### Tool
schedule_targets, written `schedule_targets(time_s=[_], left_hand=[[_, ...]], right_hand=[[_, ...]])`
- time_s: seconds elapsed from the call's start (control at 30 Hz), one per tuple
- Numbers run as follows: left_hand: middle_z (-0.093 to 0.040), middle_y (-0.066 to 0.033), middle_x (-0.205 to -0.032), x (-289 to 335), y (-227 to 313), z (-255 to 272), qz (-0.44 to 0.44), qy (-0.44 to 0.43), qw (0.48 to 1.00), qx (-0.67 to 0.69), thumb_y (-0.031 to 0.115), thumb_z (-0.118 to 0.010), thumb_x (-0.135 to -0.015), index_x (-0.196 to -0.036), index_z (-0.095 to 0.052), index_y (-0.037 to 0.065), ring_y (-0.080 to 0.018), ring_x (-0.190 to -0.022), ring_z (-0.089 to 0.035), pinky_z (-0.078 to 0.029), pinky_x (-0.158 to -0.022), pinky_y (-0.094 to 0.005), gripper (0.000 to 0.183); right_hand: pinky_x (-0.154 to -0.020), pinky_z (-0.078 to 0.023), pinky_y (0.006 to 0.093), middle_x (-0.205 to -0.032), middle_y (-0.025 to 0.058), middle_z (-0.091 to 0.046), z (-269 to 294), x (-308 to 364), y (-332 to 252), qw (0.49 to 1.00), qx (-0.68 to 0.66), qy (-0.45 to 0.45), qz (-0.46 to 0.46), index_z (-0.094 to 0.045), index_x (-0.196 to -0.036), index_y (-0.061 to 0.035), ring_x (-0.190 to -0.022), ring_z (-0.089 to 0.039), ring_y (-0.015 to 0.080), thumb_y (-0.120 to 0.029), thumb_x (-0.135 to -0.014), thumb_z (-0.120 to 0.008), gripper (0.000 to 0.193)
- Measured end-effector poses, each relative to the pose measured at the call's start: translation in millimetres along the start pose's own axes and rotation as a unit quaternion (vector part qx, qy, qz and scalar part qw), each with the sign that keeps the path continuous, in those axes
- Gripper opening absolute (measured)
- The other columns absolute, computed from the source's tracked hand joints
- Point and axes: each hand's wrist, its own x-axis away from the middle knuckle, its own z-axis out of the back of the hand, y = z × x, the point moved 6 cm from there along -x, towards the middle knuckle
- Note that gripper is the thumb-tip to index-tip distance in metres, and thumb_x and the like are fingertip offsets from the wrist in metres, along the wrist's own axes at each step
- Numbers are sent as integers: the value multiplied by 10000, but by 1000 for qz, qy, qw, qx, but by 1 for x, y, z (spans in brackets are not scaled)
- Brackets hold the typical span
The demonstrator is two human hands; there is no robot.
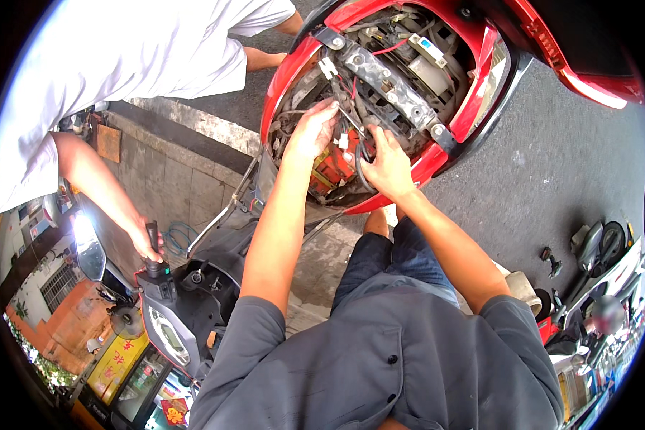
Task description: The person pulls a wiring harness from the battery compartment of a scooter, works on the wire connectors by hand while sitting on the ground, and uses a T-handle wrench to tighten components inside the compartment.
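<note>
Street asphalt behind, red scooter shell (480, 107) open at upper centre: left hand (309, 132) pinches wires (347, 118), right hand (388, 166) grips black cable (358, 168) (route gently, don't yank connectors).

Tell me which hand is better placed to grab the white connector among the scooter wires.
Probably the right hand: the white connector sits just beside its fingers, above the orange battery. The left hand is nearly as close, but its fingers reach into the wires higher up.

Yellow shop sign (118, 367) lower left, red characters.
</note>
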Motion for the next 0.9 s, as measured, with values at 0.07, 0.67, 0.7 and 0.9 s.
schedule_targets(time_s=[0.07, 0.67, 0.7, 0.9], left_hand=[[-679, -74, -1079, 3, 3, -7, 0, 2, 1000, -21, 106, -630, -931, -1163, -605, 12, -180, -1016, -618, -471, -933, -318, 251], [-638, 32, -866, 4, 14, -18, -63, 96, 956, -270, 168, -630, -960, -1040, -665, 41, -69, -753, -555, -456, -649, -229, 154], [-635, 35, -859, 4, 13, -18, -55, 94, 956, -272, 168, -631, -958, -1034, -665, 45, -65, -747, -552, -450, -622, -229, 149], [-602, 37, -763, -1, 8, -16, -74, 93, 946, -302, 161, -629, -947, -975, -668, 63, -55, -616, -490, -392, -502, -255, 109]], right_hand=[[-876, -503, 470, -1141, 203, -590, 4, -1, 0, 1000, 8, 20, -18, -510, -1305, -71, -1035, -612, 402, -502, -774, -752, 726], [-831, -519, 434, -1071, 187, -624, -3, 0, 14, 997, 7, 63, -36, -569, -1254, -85, -966, -643, 375, -528, -786, -737, 666], [-829, -519, 434, -1078, 189, -625, -5, 0, 16, 997, 8, 68, -35, -569, -1257, -86, -960, -646, 373, -529, -786, -737, 668], [-788, -519, 445, -1040, 192, -636, 1, -11, 6, 998, -3, 44, -49, -593, -1225, -74, -921, -654, 364, -534, -783, -736, 653]])
